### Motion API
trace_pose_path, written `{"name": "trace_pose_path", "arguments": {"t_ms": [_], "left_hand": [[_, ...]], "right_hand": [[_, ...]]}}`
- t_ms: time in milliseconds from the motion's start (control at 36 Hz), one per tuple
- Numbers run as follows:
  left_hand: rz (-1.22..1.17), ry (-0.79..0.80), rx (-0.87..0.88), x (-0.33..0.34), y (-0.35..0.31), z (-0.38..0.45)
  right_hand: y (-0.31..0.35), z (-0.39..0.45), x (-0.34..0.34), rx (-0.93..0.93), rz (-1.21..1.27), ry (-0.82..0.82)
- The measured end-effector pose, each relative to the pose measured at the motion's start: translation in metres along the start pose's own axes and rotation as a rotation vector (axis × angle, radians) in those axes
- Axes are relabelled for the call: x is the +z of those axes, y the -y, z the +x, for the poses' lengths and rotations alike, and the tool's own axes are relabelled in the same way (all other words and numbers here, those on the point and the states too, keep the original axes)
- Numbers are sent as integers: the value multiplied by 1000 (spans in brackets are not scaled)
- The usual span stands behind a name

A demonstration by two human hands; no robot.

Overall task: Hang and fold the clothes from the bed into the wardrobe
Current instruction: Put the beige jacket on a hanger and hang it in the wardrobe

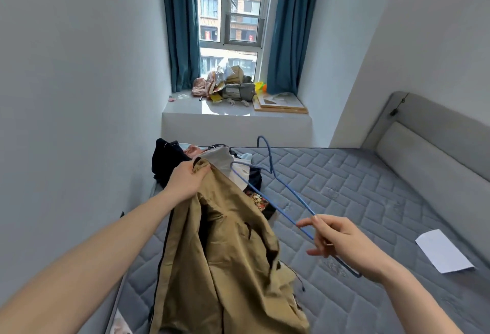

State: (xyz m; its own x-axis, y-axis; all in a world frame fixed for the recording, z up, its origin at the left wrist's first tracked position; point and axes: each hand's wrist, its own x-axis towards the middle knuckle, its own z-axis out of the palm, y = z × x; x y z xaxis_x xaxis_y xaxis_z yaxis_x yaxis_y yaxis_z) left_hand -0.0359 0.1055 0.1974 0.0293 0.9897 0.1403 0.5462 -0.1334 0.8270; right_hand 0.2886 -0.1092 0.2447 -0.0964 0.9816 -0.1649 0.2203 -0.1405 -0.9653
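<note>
Person about to put a tan jacket on a hanger, over a bed.
Left hand point(185, 180) grips the jacket point(225, 254) collar; right hand point(342, 241) pinches a blue hanger point(285, 188). More clothes point(169, 161) wait beyond the left hand; nothing is hung yet.

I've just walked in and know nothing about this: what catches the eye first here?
A tan jacket hangs in the middle, gripped at its top by the left hand. Beside it the right hand holds a blue wire hanger over the grey mattress. Behind, a dark clothes pile lies below the window.
</note>
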Motion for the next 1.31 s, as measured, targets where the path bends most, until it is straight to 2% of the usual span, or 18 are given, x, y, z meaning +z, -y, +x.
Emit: {"name": "trace_pose_path", "arguments": {"t_ms": [306, 639, 833, 1028, 1167, 1222, 1306], "left_hand": [[86, 34, -76, -1, 14, 27], [82, 45, 88, -9, -28, 19], [48, 70, 177, -8, -84, -5], [-95, 86, 279, -6, -118, -47], [-153, 234, 463, -10, -134, -77], [-109, 324, 559, -15, -139, -86], [89, 409, 695, -22, -148, -95]], "right_hand": [[12, -23, -18, 9, -56, 116], [3, -6, -24, 76, -253, 74], [-34, 15, -4, -36, -534, -224], [-68, 24, 22, -15, -337, -580], [-69, 26, 24, -127, -120, -794], [-66, 27, 23, -191, -54, -844], [-56, 27, 21, -307, 1, -888]]}}
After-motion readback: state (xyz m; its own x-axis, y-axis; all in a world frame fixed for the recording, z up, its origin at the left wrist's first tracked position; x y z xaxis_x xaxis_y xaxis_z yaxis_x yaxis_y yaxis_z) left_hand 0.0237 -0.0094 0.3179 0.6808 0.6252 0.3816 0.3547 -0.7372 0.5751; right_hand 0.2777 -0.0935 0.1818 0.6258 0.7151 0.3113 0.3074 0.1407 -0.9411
